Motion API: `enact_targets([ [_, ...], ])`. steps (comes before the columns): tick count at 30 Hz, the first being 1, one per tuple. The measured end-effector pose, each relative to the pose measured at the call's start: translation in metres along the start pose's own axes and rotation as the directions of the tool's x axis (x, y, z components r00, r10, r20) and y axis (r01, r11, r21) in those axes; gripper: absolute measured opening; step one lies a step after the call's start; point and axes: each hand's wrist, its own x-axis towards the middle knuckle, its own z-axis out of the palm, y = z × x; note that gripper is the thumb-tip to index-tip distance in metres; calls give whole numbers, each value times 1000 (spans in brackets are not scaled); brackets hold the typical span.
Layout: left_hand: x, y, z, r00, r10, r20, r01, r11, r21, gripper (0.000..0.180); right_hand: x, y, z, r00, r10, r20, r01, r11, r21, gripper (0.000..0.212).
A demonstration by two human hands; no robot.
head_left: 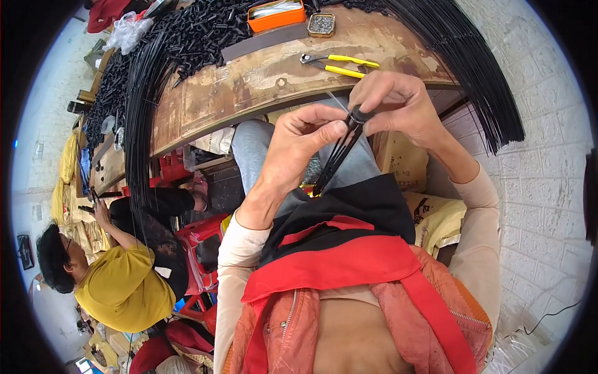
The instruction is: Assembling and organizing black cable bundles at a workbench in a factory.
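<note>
Mid-frame, pinches black ribs (341, 153) in half-closed left hand (298, 142) and right hand (398, 112), below tub (321, 35) of metal bits (321, 23), above lettered sack (441, 218).

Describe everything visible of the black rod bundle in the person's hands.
The black rod bundle is a set of slim dark rods gathered at a round black end piece, perhaps plastic or coated metal. It slants in the picture, end piece at upper right, the rods running down-left to a narrow lower end near the black cloth over the lap. The left hand and right hand hold it near the end piece. The rods cannot be counted.
</note>
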Motion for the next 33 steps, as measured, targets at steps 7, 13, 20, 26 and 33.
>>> enact_targets([
  [7, 6, -13, -7, 999, -30, -40, 27, 996, -87, 18, 3, 14, 0, 998, 4, -68, 2, 997, 77, 27],
  [13, -17, 1, 13, 843, 488, -225, -213, 687, 694, 18, 19, 13, 41, 992, -59, -111, 52, 997, -64, 28],
  [20, -24, 43, -24, 835, 453, -314, -297, 849, 437, 36, 27, 82, 58, 954, 295, -51, -277, 935, 223, 30],
  [26, -30, 48, -52, 851, 472, -229, -322, 815, 482, 49, 25, 82, 90, 954, 299, -33, -292, 946, 143, 12],
  [33, -26, 48, -58, 847, 461, -264, -345, 855, 386, 33, 35, 87, 100, 961, 252, -114, -245, 967, 71, 10],
])
